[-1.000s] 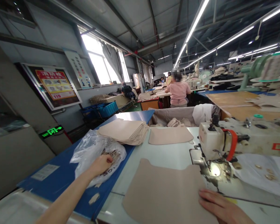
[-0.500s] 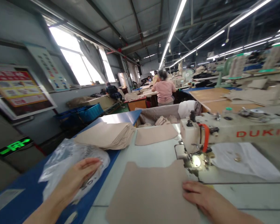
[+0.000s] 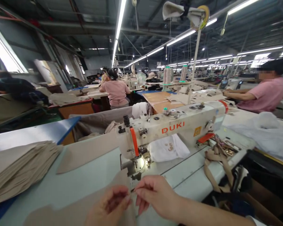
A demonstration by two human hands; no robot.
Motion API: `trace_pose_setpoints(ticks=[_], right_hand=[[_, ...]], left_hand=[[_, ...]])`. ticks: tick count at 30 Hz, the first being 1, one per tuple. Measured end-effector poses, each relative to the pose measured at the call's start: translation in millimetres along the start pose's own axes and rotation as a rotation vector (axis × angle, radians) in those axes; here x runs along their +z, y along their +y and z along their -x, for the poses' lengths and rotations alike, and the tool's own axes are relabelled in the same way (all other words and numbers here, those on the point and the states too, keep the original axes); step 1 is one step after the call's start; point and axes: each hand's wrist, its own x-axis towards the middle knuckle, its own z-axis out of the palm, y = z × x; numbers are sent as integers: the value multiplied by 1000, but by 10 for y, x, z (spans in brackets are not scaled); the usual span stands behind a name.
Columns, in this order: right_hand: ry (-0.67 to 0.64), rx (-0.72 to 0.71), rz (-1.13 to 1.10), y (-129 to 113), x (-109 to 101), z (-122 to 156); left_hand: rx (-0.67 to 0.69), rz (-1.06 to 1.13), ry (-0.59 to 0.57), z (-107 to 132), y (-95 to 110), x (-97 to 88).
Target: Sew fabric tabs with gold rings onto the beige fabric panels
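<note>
My left hand point(image 3: 114, 202) is closed, thumb and fingers curled together, just above the right side of a beige fabric panel point(image 3: 73, 211). Close beside it my right hand point(image 3: 157, 193) makes a pinch, its fingertips almost meeting the left ones. Whatever is between the fingers is too small to make out. Both hands are in front of the sewing machine point(image 3: 172, 127), near its lit needle area point(image 3: 139, 164). A second beige panel point(image 3: 89, 152) lies on the machine table, left of the needle.
A stack of beige panels point(image 3: 25, 171) is at the left. On the machine bed lies a white cloth point(image 3: 166, 153) with small metal rings point(image 3: 171, 147). Beige straps point(image 3: 218, 160) hang at the right. A thread stand pole point(image 3: 195, 62) rises behind. Co-workers sit ahead point(image 3: 115, 89) and right point(image 3: 265, 94).
My left hand has left the plastic bag and come right, beside my right hand. Both now have closed fingers. The right hand has come off the panel's edge. The view has turned right.
</note>
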Motion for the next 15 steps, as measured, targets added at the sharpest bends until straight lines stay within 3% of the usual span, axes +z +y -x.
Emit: trace_pose_setpoints(ticks=[3,5,9,12,15], right_hand=[[22,-52,57,19,-94,-22],[10,-97,175,-4,-183,-15],[8,-254,751,-212,-604,-39],[256,-275,1341,-430,-1063,-157],[347,-208,1503,-559,-1382,-341]], left_hand=[[59,-142,-194,-39,49,151],[70,-241,-263,-67,78,194],[-42,-259,-177,-209,105,81],[-120,-183,-56,-356,59,-84],[-114,-236,19,-452,-16,-165]])
